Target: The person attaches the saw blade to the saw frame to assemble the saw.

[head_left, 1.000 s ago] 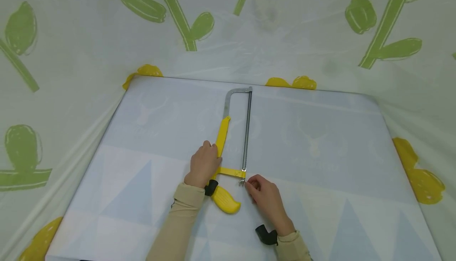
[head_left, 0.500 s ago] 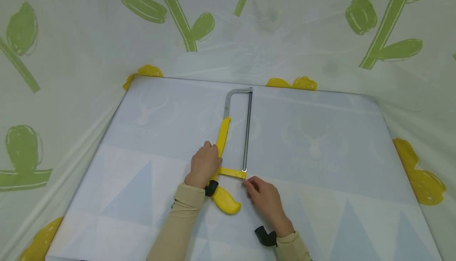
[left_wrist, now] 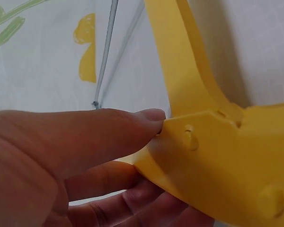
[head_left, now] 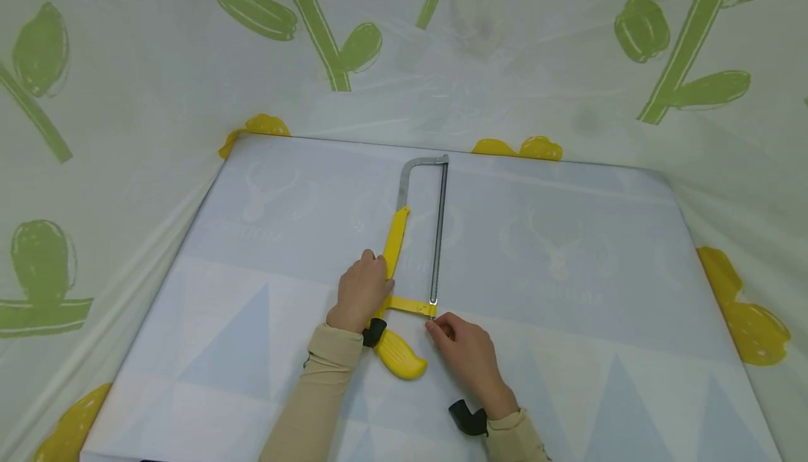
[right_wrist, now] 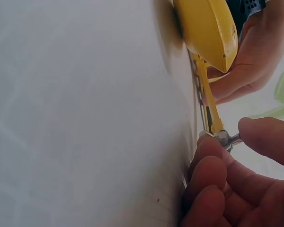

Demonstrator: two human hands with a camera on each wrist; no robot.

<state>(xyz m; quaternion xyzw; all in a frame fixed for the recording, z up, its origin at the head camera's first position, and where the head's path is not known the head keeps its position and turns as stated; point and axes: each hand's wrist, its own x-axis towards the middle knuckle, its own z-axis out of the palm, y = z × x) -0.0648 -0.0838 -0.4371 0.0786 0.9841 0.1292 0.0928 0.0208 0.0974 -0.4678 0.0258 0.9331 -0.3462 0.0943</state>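
A hacksaw with a yellow frame (head_left: 395, 241) lies flat on the table, its blade (head_left: 438, 238) on the right side and its yellow handle (head_left: 400, 355) toward me. My left hand (head_left: 361, 292) grips the frame just above the handle; in the left wrist view the thumb and curled fingers hold the yellow metal (left_wrist: 203, 156). At the near end of the blade my right hand (head_left: 470, 353) pinches a small metal wing nut (right_wrist: 223, 137) between thumb and fingers. The head view mostly hides that nut behind the fingertips.
Black bands show on both wrists, one as a black angled piece (head_left: 468, 418) by the right sleeve. The table (head_left: 600, 252) has a pale blue and white patterned cover. Behind it hangs a white sheet (head_left: 536, 62) with green leaf prints.
The right hand's fingertips have closed in slightly leftward over the wing nut, covering it in the head view. The left hand and the hacksaw have stayed in place.
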